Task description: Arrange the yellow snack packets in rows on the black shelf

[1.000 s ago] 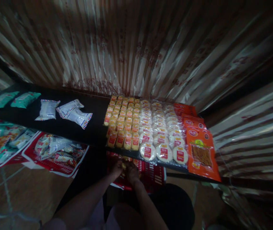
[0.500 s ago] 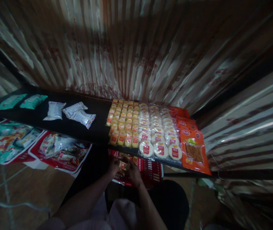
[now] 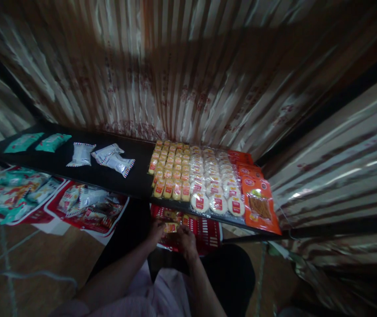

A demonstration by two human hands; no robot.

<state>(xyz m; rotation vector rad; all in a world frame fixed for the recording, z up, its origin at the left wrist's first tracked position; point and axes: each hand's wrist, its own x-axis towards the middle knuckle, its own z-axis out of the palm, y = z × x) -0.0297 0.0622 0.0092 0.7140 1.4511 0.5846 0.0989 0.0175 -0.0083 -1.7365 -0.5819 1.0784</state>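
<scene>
Between my two hands is a small yellow wrapped snack cake (image 3: 171, 227), held low in front of the shelf edge. My left hand (image 3: 156, 232) pinches its left end, and my right hand (image 3: 187, 241) has the right end. Just beneath them stands a red basket (image 3: 210, 233), partly under the shelf, with more yellow packets inside. Above, on the black shelf (image 3: 138, 187), are rows of similar yellow wrapped cakes (image 3: 171, 169). To their right come rows of round white wrapped cakes (image 3: 217, 203). The dim light blurs the fingertips.
Orange snack bags (image 3: 259, 204) lie at the shelf's right end. Farther left are white packets (image 3: 82, 154) and green packets (image 3: 53, 142). Two more red baskets hold packets below the shelf, one of them a basket (image 3: 53, 204) near my left knee. A pleated curtain (image 3: 175, 79) hangs behind.
The yellow cake between my hands has turned to lie more level, and my hands have spread slightly apart. The whole view has shifted a little.
</scene>
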